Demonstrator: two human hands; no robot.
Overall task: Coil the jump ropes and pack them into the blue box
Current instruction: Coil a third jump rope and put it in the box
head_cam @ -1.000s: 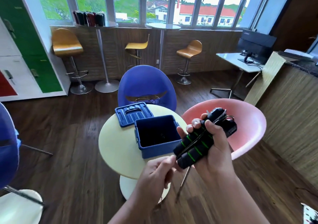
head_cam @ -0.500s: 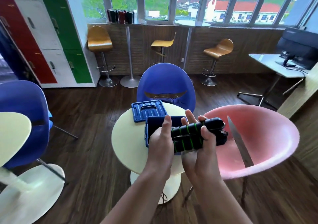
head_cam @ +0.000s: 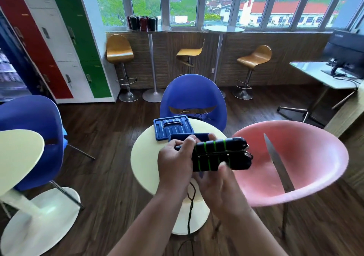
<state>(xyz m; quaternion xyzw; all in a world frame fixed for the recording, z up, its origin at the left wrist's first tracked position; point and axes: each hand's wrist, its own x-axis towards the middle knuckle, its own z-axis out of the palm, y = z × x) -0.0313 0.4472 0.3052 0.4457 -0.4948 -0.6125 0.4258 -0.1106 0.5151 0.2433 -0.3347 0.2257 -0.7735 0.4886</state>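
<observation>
Left hand (head_cam: 175,163) grip curled round the handles' (head_cam: 218,155) left end; right hand (head_cam: 218,188) grip wraps them from below (thumb blurred). Bundle held above box (head_cam: 183,137) on worktop (head_cam: 145,157), lid (head_cam: 173,126) behind. Cord (head_cam: 190,206) dangles.

You show up here only as two arms, bare from the lower edge of the view right up to the wrists. Your left hand (head_cam: 175,165) is bare as well, with its knuckles fairly sharp. Your right hand (head_cam: 220,186) is equally bare (its thumb is smeared by blur, so finer detail there cannot be told). The fingers (head_cam: 183,141) look plain, and the nails are too small to judge.
</observation>
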